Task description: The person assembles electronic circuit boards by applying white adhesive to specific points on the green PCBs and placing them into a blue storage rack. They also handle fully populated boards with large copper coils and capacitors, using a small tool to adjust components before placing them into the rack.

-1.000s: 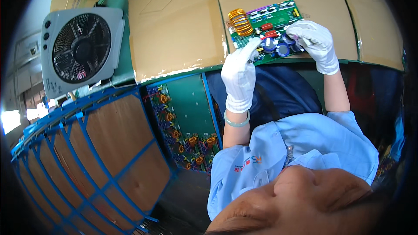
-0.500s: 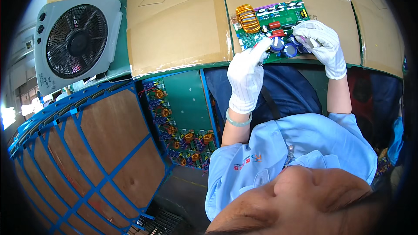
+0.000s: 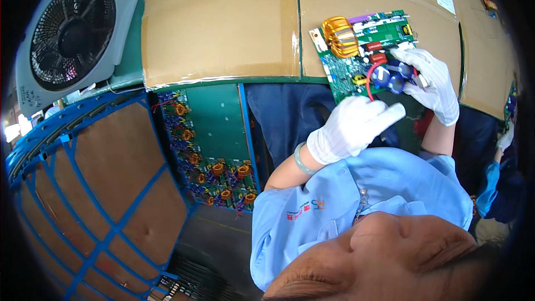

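Observation:
A green circuit board (image 3: 384, 34) lies tilted over the front edge of the cardboard-covered table. It bears a copper-wound coil (image 3: 340, 37), red block parts (image 3: 377, 57) and several blue round capacitors (image 3: 395, 83). My white-gloved right hand (image 3: 433, 83) is closed on the board's right side, by the capacitors. A red wire (image 3: 368, 81) loops from beside the capacitors down to my gloved left hand (image 3: 351, 131), where it passes out of sight. That hand sits just below the board, fingers drawn together toward the right; what they pinch is hidden.
Brown cardboard (image 3: 223, 28) covers the green worktop. A grey box fan (image 3: 75, 33) stands at the left. Below the table, a rack holds several similar boards (image 3: 217, 175); a blue-framed wooden panel (image 3: 111, 189) stands left of it. At far right, another person's gloved hand (image 3: 505, 136) shows.
My left hand has come down from the board toward my chest, its fingers now pointing right. The board has turned slightly and come nearer me. The red wire now loops downward.

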Motion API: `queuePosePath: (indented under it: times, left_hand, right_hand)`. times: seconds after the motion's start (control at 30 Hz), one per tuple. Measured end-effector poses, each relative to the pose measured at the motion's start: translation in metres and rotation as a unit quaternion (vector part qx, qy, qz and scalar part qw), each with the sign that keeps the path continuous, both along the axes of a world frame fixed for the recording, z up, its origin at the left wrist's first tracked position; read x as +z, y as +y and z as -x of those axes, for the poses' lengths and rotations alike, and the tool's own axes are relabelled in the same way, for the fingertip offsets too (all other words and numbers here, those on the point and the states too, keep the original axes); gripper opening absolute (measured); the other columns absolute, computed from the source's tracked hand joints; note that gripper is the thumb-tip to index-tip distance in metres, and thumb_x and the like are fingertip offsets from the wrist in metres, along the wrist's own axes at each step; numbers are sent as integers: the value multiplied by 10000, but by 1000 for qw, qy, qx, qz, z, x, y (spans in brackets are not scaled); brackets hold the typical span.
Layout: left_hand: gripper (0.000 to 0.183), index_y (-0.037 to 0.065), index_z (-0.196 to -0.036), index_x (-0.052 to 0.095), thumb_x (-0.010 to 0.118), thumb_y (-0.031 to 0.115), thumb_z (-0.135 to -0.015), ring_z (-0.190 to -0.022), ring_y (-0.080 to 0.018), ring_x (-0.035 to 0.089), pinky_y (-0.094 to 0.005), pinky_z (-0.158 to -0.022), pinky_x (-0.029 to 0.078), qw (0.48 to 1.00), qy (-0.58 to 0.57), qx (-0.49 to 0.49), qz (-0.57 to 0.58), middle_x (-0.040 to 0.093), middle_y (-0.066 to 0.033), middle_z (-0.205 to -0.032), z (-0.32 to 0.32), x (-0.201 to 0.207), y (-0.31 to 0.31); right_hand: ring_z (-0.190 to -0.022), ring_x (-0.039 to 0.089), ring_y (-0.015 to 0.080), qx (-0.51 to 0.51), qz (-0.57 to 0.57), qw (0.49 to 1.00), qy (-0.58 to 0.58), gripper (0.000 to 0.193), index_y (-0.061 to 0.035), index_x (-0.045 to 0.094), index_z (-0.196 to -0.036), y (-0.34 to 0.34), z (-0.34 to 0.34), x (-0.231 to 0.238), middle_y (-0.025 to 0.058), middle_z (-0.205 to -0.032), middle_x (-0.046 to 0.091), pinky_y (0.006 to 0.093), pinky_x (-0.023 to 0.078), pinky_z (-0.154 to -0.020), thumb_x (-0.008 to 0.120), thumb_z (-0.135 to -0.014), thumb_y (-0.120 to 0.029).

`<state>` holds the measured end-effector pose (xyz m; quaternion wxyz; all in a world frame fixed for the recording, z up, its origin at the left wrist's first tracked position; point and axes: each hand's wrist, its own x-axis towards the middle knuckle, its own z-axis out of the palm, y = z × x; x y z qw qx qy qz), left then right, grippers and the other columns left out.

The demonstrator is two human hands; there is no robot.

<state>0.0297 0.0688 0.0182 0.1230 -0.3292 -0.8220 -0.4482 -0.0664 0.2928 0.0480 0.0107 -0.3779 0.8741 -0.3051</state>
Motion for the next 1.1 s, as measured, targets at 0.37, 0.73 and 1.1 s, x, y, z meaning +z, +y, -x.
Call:
queuePosePath:
  times: [0.37,0.73,1.1]
  left_hand:
    - [581,53,-1290,554,635,178,-729,-670,-197,529,-339,-606,452,998,2,-60,-5,587,-70,-934,-3,-11,4]
    - [616,27,-1294,546,623,126,-690,-700,-193,549,-333,-632,470,1000,8,-12,-5,617,-97,-1044,-11,-8,9]
    - [525,37,-1267,579,572,112,-748,-755,-203,577,-318,-645,487,999,16,24,40,636,-99,-1084,-22,-4,16]
  right_hand:
    - [-1069,631,330,-39,-27,999,-6,554,-59,618,-1156,9,-14,-8,92,-1156,677,393,495,-934,759,-621,-72]
    - [-1103,622,303,-56,12,997,-46,577,-47,631,-1166,9,-13,-9,107,-1171,671,376,472,-968,761,-607,17]
    - [-1129,610,270,-59,40,996,-56,567,-54,626,-1216,10,-17,-10,85,-1226,650,354,466,-988,754,-668,10]
